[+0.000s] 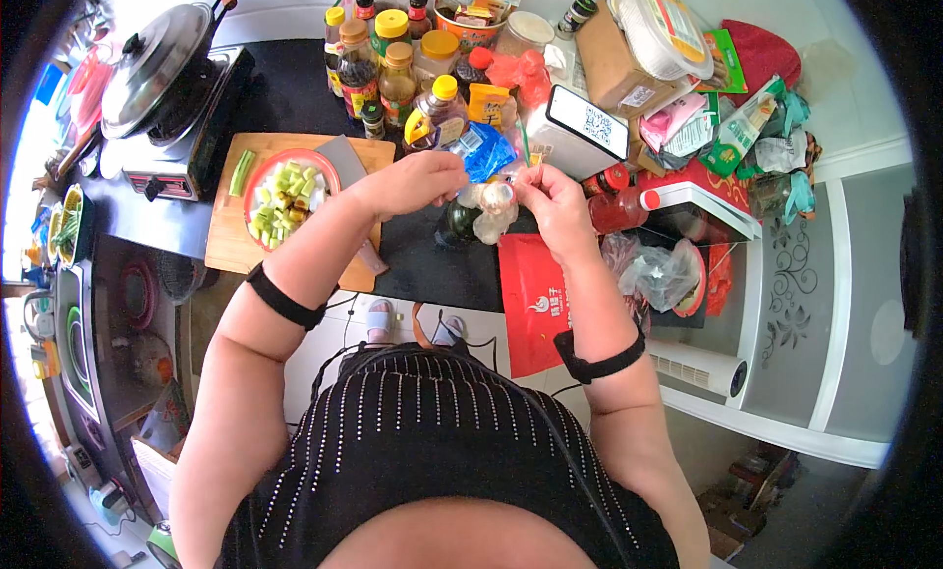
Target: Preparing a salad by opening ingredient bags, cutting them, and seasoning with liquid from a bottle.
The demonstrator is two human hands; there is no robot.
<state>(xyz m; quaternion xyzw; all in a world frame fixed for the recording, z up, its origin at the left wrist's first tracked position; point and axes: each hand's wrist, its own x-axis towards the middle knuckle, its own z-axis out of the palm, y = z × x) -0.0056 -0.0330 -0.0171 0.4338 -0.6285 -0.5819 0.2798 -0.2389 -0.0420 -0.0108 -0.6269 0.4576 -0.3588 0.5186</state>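
My left hand is over the dark countertop with its fingers curled, beside a blue plastic packet. My right hand has thumb and forefinger pinched together at the lower end of a thin green strip. Whether either hand holds anything is unclear. Below and between them are a crumpled clear plastic bag and a dark green rounded thing. Left of them, a red-rimmed plate of chopped green stalk pieces rests on a wooden cutting board. My left forearm partly hides a flat grey blade there.
Sauce bottles crowd the counter's back. A lidded wok sits on a gas stove at left. To the right are a phone showing a printed-style code, a red bottle and a red bag overhanging the edge.
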